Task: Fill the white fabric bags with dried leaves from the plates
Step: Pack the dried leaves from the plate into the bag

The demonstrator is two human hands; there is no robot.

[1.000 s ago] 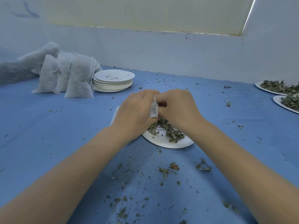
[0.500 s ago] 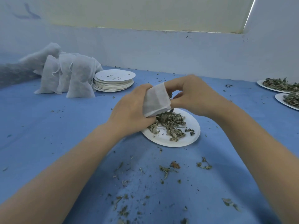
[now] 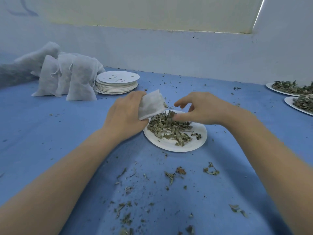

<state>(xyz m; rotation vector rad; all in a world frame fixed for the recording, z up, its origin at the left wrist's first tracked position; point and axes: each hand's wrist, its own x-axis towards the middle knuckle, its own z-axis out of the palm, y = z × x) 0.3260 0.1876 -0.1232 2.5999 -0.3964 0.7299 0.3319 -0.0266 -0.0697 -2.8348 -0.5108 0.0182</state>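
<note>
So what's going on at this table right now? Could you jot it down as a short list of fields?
left hand: left hand grips a white fabric bag above the plate's edge
right hand: right hand hovers over the leaves, fingers loosely spread, holding nothing that shows
plate in use: paper plate with dried leaves
filled bags: filled bags at far left
stack: empty plates beside them
waiting: leaf plates at far right
surface: blue cloth strewn with crumbs

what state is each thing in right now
left hand: grips the bag
right hand: over the plate, fingers loosely spread, holding nothing that shows
bag: held tilted over the plate's left edge
plate: on the cloth, partly covered with leaves
leaves: loose pile on the plate
filled bags: standing in a cluster, far left
plate stack: emptied, beside the filled bags
</note>
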